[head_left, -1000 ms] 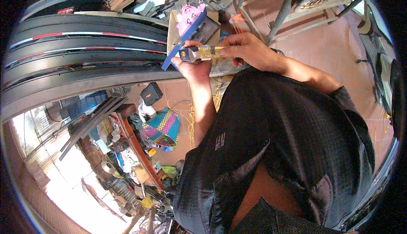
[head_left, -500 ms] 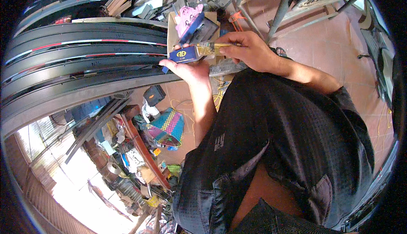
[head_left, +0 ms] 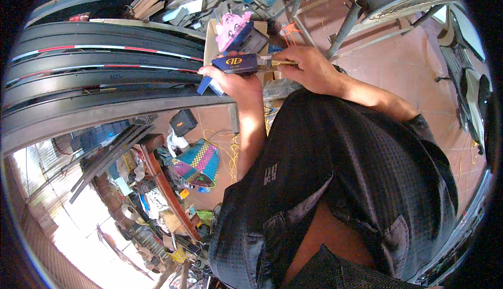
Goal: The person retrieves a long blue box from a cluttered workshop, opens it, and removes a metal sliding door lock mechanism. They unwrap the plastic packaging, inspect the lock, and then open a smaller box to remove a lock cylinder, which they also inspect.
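My left hand is closed around a small dark blue cardboard box with yellow print, held level above my knee. A blue end flap hangs open at its left end. From the right end of the box sticks out a slim brass-coloured piece in clear wrapping; its kind is hard to tell. My right hand pinches the outer end of that piece between thumb and fingers. Just beyond both hands stands an open brown carton with a pink plastic bag and a blue box in it.
Long dark metal bars run in a stack off to the left. A checkered woven bag and yellow cord lie on the tiled floor. Cluttered shelving stands lower left, and a metal frame at upper right.
Less of the wrapped piece shows outside the box than before, and my right hand is closer to the box. The view has shifted slightly.
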Demonstrator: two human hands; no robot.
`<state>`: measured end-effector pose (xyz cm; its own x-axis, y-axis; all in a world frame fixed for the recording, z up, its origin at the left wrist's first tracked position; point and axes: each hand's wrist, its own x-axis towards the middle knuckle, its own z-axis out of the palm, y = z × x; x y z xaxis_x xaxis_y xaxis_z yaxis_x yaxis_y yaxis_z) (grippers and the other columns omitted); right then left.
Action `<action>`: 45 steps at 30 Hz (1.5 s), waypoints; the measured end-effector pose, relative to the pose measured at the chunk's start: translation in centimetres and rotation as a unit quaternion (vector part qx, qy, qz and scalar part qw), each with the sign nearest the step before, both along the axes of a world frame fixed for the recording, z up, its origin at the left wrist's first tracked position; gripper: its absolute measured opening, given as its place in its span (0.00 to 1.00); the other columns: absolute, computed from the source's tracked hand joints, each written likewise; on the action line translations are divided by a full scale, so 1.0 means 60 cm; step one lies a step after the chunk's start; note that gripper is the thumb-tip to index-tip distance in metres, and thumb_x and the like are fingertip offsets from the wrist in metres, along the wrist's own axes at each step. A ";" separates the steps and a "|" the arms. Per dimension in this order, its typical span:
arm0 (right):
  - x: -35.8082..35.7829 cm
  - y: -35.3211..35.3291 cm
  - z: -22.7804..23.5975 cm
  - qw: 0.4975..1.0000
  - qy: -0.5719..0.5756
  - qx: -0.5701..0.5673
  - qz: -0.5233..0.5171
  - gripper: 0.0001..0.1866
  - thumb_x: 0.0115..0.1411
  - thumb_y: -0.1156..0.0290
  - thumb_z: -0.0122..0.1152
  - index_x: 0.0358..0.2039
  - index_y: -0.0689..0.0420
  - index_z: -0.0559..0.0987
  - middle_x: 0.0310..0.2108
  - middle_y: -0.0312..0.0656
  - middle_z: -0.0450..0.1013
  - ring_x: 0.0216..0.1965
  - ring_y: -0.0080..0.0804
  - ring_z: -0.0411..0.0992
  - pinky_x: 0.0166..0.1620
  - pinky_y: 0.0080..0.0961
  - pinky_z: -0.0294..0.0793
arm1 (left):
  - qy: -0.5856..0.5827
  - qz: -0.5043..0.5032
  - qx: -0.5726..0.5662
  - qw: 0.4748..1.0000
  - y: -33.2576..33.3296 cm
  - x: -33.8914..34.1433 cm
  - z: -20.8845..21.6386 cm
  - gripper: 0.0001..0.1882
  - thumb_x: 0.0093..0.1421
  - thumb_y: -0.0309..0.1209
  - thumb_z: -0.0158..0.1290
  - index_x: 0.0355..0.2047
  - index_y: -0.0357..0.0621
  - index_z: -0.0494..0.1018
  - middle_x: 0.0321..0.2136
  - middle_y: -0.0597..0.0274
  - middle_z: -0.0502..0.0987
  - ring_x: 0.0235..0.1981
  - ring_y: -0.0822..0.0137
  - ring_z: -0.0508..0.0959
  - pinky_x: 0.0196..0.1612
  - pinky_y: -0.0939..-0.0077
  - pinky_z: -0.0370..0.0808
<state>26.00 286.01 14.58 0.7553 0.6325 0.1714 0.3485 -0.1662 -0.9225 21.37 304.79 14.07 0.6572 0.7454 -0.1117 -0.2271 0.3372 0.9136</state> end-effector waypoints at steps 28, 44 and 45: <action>-0.013 -0.017 -0.016 0.902 0.429 0.044 0.025 0.24 0.64 0.71 0.62 0.60 0.62 0.75 0.40 0.39 0.80 0.36 0.24 0.78 0.44 0.24 0.79 | -0.032 -0.075 -0.321 0.944 -0.033 -0.002 -0.169 0.25 0.70 0.56 0.45 0.41 0.45 0.69 0.31 0.64 0.75 0.32 0.66 0.79 0.38 0.64 0.79; -0.013 -0.029 -0.002 0.997 0.029 -0.056 -0.034 0.18 0.59 0.67 0.70 0.48 0.60 0.83 0.35 0.41 0.78 0.39 0.31 0.76 0.45 0.28 0.74 | 0.048 -0.165 -0.439 0.882 -0.067 -0.003 -0.175 0.38 0.69 0.65 0.39 0.52 0.38 0.67 0.39 0.54 0.74 0.41 0.56 0.78 0.47 0.51 0.78; -0.014 -0.028 -0.002 0.997 0.019 -0.061 -0.034 0.18 0.59 0.66 0.70 0.48 0.60 0.83 0.35 0.41 0.78 0.39 0.31 0.75 0.44 0.28 0.74 | 0.052 -0.167 -0.442 0.880 -0.067 -0.003 -0.175 0.38 0.69 0.64 0.39 0.53 0.38 0.67 0.39 0.55 0.74 0.42 0.56 0.78 0.47 0.52 0.78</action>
